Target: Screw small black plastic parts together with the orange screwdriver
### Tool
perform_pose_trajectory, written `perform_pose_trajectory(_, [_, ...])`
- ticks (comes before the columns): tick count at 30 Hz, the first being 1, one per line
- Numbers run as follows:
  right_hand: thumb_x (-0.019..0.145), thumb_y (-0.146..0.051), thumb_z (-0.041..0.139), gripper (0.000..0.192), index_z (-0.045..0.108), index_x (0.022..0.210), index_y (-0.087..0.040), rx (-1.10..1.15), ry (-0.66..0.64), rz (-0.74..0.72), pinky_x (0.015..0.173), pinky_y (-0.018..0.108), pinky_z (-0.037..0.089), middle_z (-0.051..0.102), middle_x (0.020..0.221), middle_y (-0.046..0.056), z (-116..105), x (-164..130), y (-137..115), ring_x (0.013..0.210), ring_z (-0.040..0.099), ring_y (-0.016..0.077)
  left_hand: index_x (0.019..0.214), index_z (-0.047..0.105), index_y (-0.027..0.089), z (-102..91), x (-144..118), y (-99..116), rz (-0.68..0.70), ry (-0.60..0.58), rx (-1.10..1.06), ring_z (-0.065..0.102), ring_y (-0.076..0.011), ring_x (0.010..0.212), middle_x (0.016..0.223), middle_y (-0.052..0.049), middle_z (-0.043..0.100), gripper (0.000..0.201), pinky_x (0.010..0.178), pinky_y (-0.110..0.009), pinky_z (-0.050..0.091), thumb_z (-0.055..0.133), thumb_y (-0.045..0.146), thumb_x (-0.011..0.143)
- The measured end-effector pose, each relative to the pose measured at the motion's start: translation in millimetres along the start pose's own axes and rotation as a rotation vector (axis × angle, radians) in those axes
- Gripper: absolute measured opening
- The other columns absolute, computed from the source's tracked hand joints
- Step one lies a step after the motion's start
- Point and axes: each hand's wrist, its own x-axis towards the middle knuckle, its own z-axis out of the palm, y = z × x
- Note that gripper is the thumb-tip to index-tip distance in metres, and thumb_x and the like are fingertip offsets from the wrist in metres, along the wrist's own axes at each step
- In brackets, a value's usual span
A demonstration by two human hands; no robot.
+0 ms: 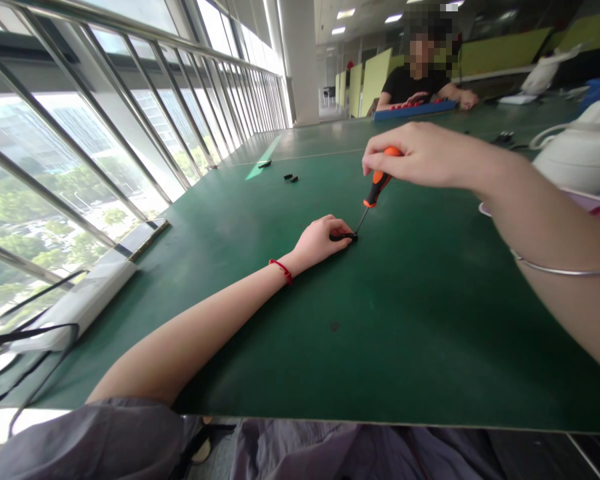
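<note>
My left hand rests on the green table and pinches a small black part against the mat. My right hand grips the top of an orange-and-black screwdriver, held nearly upright and tilted. Its thin metal tip touches the black part right beside my left fingertips. A red string sits on my left wrist, a silver bangle on my right forearm.
Small black pieces lie farther up the table. A white object stands at the right. A white power strip with cables lies at the left edge by the window railing. Another person sits at the far end.
</note>
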Motion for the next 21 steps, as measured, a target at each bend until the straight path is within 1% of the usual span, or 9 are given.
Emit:
perform_pose_trajectory(1, [0.082,-0.039,0.049,0.023,0.057,0.094,-0.021,-0.009,0.002,-0.004,0.062,0.032,0.032,0.058,0.077,0.004,-0.1,0.2,-0.1,0.066,0.047,0.0167,0.089,0.070,0.018,0.0,0.0,0.1,0.000,0.001,0.001,0.059,-0.0125,0.077,0.087,-0.003,0.061,0.017,0.072,-0.024,0.049,0.061,0.025,0.077])
perform_pose_trajectory(3, [0.076,-0.036,0.055,0.027,0.054,0.101,-0.025,-0.066,0.024,0.008,0.061,0.031,0.033,0.059,0.081,0.002,0.2,1.0,0.0,0.067,0.049,0.0167,0.089,0.070,0.018,0.1,0.0,0.3,-0.001,0.003,0.005,0.059,-0.0127,0.076,0.086,-0.003,0.061,0.017,0.072,-0.024,0.049,0.062,0.025,0.077])
perform_pose_trajectory(6, [0.081,-0.047,0.050,0.027,0.058,0.089,-0.023,-0.103,0.021,0.024,0.062,0.031,0.034,0.059,0.078,0.003,1.2,2.5,0.8,0.069,0.051,0.0185,0.089,0.070,0.017,0.2,-0.1,0.4,0.005,0.008,0.011,0.058,-0.0128,0.076,0.085,-0.003,0.060,0.016,0.072,-0.024,0.049,0.061,0.025,0.077])
perform_pose_trajectory(8, [0.083,-0.048,0.046,0.029,0.059,0.083,-0.023,-0.103,0.032,0.015,0.063,0.032,0.034,0.059,0.078,0.005,1.7,2.9,1.8,0.069,0.052,0.0191,0.089,0.070,0.018,0.1,-0.2,0.4,0.007,0.007,0.013,0.058,-0.0128,0.076,0.086,-0.003,0.060,0.016,0.072,-0.024,0.049,0.061,0.024,0.078])
perform_pose_trajectory(10, [0.079,-0.041,0.054,0.022,0.059,0.091,-0.024,-0.097,0.048,-0.005,0.062,0.032,0.035,0.060,0.080,0.004,2.2,3.2,2.8,0.069,0.052,0.0191,0.089,0.070,0.018,-0.2,-0.3,0.4,0.005,0.002,0.016,0.059,-0.0129,0.077,0.086,-0.003,0.061,0.016,0.072,-0.024,0.049,0.061,0.024,0.077])
perform_pose_trajectory(12, [0.072,-0.035,0.061,0.030,0.056,0.099,-0.025,-0.089,0.058,-0.017,0.062,0.031,0.036,0.061,0.083,0.003,2.6,3.3,3.2,0.068,0.052,0.0187,0.089,0.070,0.018,-0.3,-0.3,0.2,0.005,-0.001,0.017,0.059,-0.0130,0.078,0.087,-0.003,0.061,0.016,0.072,-0.024,0.049,0.061,0.024,0.077])
perform_pose_trajectory(17, [0.081,-0.045,0.050,0.026,0.059,0.079,-0.022,-0.092,0.037,0.005,0.063,0.032,0.035,0.061,0.080,0.005,2.9,2.6,1.4,0.071,0.053,0.0195,0.089,0.070,0.017,-0.2,-0.1,0.0,0.006,0.002,0.012,0.060,-0.0131,0.077,0.087,-0.003,0.061,0.016,0.072,-0.025,0.050,0.061,0.024,0.078])
perform_pose_trajectory(19, [0.079,-0.042,0.052,0.021,0.060,0.085,-0.023,-0.096,0.036,-0.009,0.064,0.033,0.035,0.062,0.082,0.005,3.0,2.1,0.9,0.073,0.053,0.0205,0.089,0.070,0.017,-0.2,0.0,0.3,0.000,0.004,0.014,0.059,-0.0132,0.077,0.087,-0.003,0.061,0.016,0.071,-0.025,0.050,0.062,0.024,0.077])
perform_pose_trajectory(21, [0.075,-0.039,0.058,0.026,0.058,0.097,-0.024,-0.104,0.053,-0.021,0.064,0.033,0.035,0.062,0.085,0.005,3.2,1.7,0.5,0.073,0.053,0.0210,0.089,0.070,0.017,-0.3,0.0,0.9,-0.002,0.004,0.017,0.059,-0.0131,0.077,0.087,-0.003,0.061,0.016,0.071,-0.024,0.050,0.061,0.024,0.077])
